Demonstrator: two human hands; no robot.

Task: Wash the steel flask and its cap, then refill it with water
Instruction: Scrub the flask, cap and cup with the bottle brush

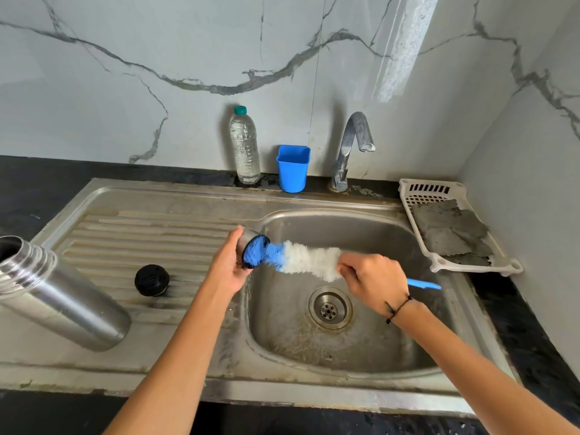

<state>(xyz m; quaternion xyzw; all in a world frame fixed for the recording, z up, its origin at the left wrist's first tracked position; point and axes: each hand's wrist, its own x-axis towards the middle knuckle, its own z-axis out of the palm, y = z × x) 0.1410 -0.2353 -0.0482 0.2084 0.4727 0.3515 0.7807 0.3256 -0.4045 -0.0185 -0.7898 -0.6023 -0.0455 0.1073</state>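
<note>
The open steel flask (pixel 59 293) stands uncapped on the drainboard at the far left. A black inner stopper (pixel 152 280) sits on the drainboard ribs beside it. My left hand (pixel 227 265) grips the steel cup-shaped cap (pixel 248 238) over the left edge of the sink basin (pixel 392 350). My right hand (pixel 373 279) holds a bottle brush (pixel 301 260) with blue and white bristles. The brush's blue tip is pushed into the cap's opening. Its blue handle sticks out past my right wrist.
A chrome tap (pixel 351 146) stands behind the basin, with no water seen running. A plastic water bottle (pixel 244 146) and a blue plastic cup (pixel 292 167) stand at the wall. A white rack (pixel 439 196) holding a grey cloth (pixel 452 230) lies at the right.
</note>
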